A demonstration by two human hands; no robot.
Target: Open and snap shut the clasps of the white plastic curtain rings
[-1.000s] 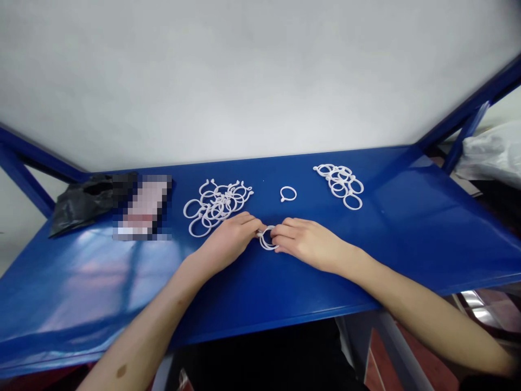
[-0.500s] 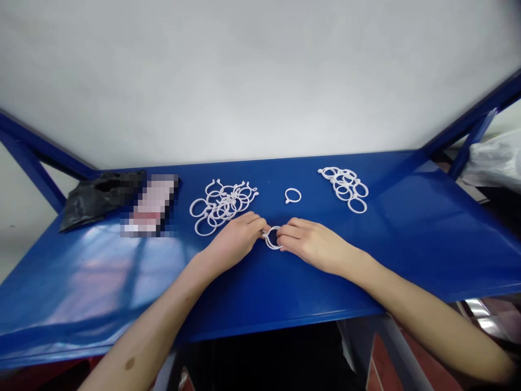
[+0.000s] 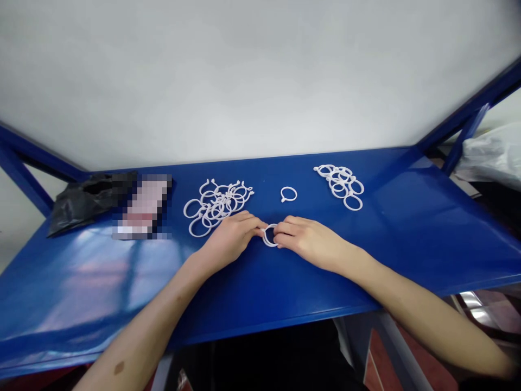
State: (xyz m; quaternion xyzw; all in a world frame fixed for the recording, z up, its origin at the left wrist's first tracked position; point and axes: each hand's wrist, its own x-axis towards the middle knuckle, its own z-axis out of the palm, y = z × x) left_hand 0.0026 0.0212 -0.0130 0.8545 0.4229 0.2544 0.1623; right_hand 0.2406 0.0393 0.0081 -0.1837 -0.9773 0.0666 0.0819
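Observation:
Between my hands, just above the blue table point(image 3: 260, 293), is a white plastic curtain ring point(image 3: 266, 242); its outline looks doubled, so I cannot tell whether it is one ring or two. The fingers of my left hand point(image 3: 234, 234) pinch its left side. My right hand point(image 3: 305, 239) grips the right side, its fingertips partly hiding the loop. Beyond them a single white ring point(image 3: 289, 188) lies flat with its small knob toward me. A tangled pile of white rings point(image 3: 220, 205) rests at left, close to my left hand. A smaller group of rings point(image 3: 340, 182) lies at the back right.
At the table's left lie a black plastic bag point(image 3: 81, 203) and a blurred-out flat object point(image 3: 144, 206). A pale wall point(image 3: 260, 81) rises along the back edge. Blue frame bars point(image 3: 464, 141) stand at both sides, with a clear plastic bag point(image 3: 492, 155) past the right one.
The view has shifted slightly, so the table's contents appear a little further left. Both hands keep hold of the ring in nearly the same pose.

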